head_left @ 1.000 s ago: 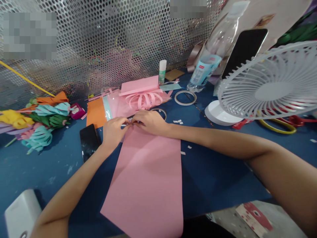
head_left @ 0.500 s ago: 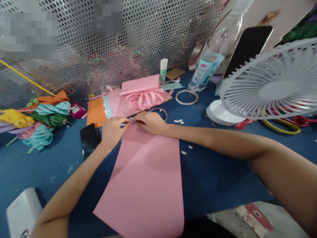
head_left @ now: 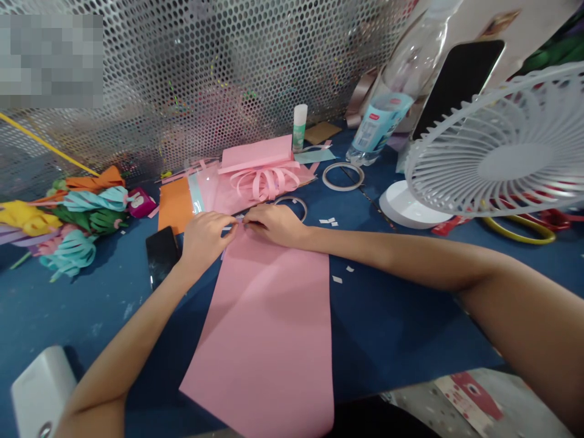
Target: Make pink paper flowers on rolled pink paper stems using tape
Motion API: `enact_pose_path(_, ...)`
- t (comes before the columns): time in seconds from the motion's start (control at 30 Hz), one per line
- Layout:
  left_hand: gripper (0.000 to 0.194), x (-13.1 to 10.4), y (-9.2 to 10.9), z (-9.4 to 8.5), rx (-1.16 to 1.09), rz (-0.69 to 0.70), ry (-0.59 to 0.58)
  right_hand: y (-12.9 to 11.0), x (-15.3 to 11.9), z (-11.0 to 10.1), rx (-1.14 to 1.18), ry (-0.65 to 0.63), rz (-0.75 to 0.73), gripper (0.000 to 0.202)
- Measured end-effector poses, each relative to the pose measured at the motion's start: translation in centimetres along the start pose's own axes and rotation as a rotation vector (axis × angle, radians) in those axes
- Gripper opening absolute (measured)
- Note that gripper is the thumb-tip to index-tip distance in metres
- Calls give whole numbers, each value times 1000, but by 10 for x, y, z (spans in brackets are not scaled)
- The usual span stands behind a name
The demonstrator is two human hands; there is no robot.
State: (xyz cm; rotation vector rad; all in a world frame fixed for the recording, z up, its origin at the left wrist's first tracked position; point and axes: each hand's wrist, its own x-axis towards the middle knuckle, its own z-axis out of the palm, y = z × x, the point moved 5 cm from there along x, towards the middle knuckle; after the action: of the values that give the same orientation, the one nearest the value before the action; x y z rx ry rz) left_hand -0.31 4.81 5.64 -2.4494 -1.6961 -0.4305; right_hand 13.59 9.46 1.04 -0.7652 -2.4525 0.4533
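Note:
A long sheet of pink paper (head_left: pixel 274 322) lies on the blue table, its near end hanging over the front edge. At its far left corner, my left hand (head_left: pixel 207 237) pinches with thumb and forefinger; what sits between the fingertips is too small to make out. Close beside it, my right hand (head_left: pixel 274 225) is closed with its curled fingers on the paper's far edge. Behind my right hand a tape roll (head_left: pixel 294 207) is partly hidden. Fringed, curled pink paper (head_left: pixel 267 182) rests just beyond both hands, and an orange paper piece (head_left: pixel 176 204) lies to their left.
Left are paper flowers (head_left: pixel 73 255), a black phone (head_left: pixel 162 255) and a white device (head_left: pixel 43 389). A glue stick (head_left: pixel 299 129), another tape roll (head_left: pixel 344 176), a water bottle (head_left: pixel 381 121) and a fan (head_left: pixel 506 152) stand right. Perforated metal (head_left: pixel 255 73) backs the table. White scraps (head_left: pixel 337 280) are scattered.
My left hand has shifted slightly left and its fingertips have drawn a little apart from my right hand. The paper's near end has moved slightly; my right hand stays at the far edge.

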Motion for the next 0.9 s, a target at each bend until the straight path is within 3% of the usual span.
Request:
enact_pose_path(0.4,10,-2,-3,-4,-203,-128,27,-1,0,-1,-11,-6,-5,24)
enact_pose_path(0.9,15,0,-4,-4,-152,-90,6,0,-1,1,-8,3,-26,22)
